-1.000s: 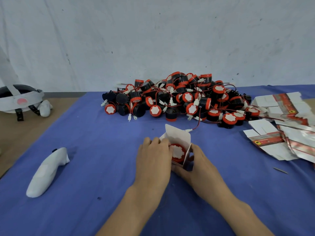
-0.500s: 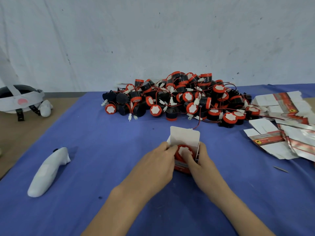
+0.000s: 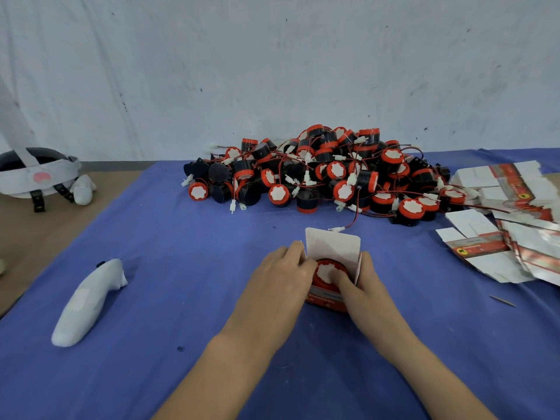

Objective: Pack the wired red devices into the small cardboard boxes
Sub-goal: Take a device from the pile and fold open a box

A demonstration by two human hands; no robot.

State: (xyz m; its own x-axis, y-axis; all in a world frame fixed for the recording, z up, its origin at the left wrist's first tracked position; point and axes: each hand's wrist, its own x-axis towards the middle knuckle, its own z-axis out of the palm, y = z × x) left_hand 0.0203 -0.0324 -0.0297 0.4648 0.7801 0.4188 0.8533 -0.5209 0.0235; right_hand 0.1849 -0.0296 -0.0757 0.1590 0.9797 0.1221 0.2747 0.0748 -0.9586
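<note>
Pushed red device [image 3: 326, 271] lower into small box [image 3: 324, 298] than half a second ago; squared box up on blue desk [image 3: 181, 268], near side of pile [image 3: 318, 174]. Gripping box's left wall with curled left hand [image 3: 281, 277] fingers; wrapping right wall with right hand [image 3: 368, 287], pressing device's white face with thumb. Lid flap [image 3: 331, 247] upright behind, wire [image 3: 337, 229] showing just past it. Likely step: seating device. Next calls for tucking wire in, then folding flap down without pinching it.

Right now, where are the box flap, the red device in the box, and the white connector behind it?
box flap [image 3: 331, 247]: head view, middle of the raised white flap.
red device [image 3: 325, 272]: head view, its white front face.
white connector [image 3: 337, 229]: head view, the plug body.
</note>
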